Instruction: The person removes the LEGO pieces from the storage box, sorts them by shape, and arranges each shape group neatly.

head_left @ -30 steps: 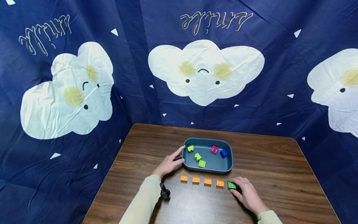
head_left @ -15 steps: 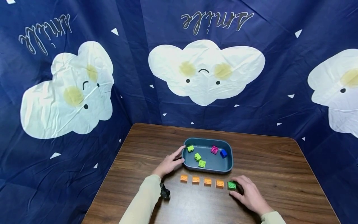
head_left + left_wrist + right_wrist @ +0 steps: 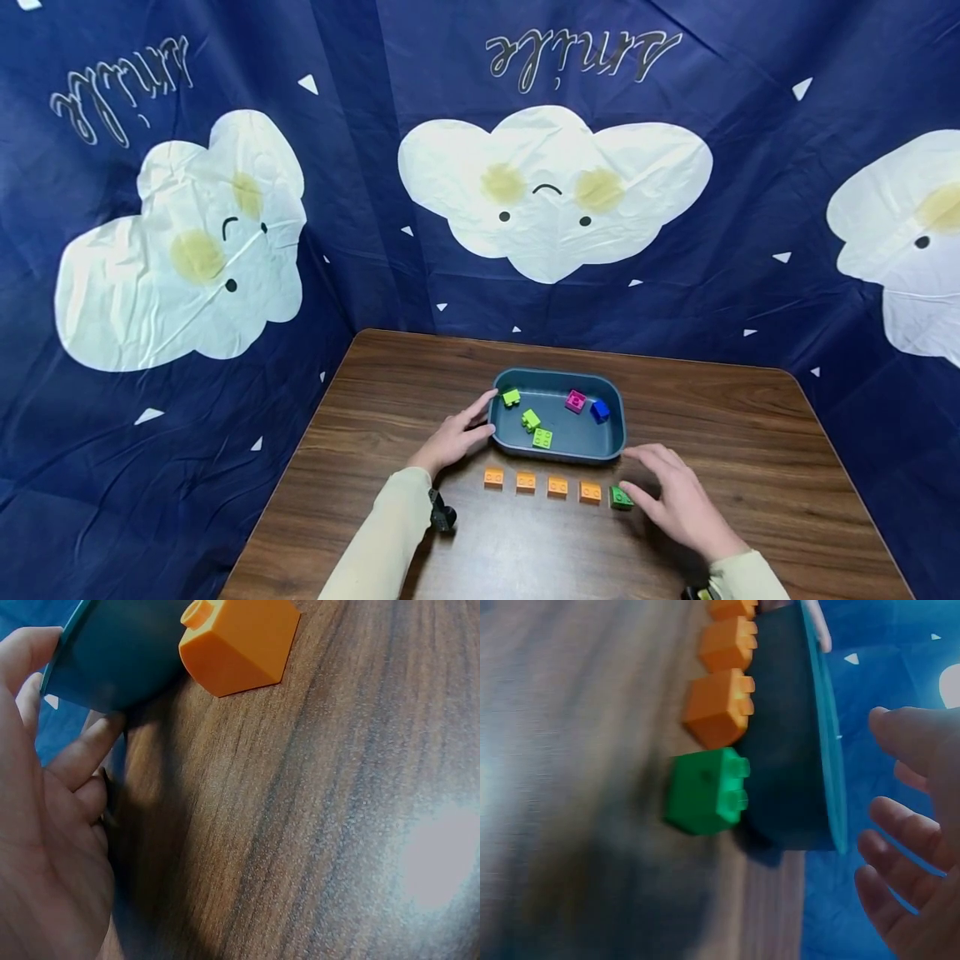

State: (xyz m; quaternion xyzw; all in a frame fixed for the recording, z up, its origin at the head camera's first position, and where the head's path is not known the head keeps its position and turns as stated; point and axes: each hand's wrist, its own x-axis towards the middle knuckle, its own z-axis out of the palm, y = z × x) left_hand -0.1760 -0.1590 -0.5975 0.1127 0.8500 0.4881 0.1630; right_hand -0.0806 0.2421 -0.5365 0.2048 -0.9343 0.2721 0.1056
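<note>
My left hand [image 3: 450, 440] touches the left end of a dark teal tray [image 3: 557, 457] with its fingers spread along the rim. Inside the tray lie several lime green bricks [image 3: 542, 438], a magenta brick [image 3: 575, 401] and a blue brick [image 3: 600, 411]. In front of it runs a row of orange bricks [image 3: 557, 487], and a green brick [image 3: 620, 498] ends the row on the right. Over the table beside the green brick, my right hand [image 3: 684, 500] holds nothing, its fingers loosely spread. In the right wrist view a gap shows between that hand and the green brick [image 3: 705, 791].
The brown wooden table [image 3: 750, 442] carries the tray and bricks. A dark blue curtain [image 3: 360, 167] with white clouds hangs behind and at both sides. A black wrist camera [image 3: 442, 515] sits on the left wrist.
My right hand has let go of the green brick and risen up and away from it, toward the tray's right end. The left hand and the bricks have stayed in place.
</note>
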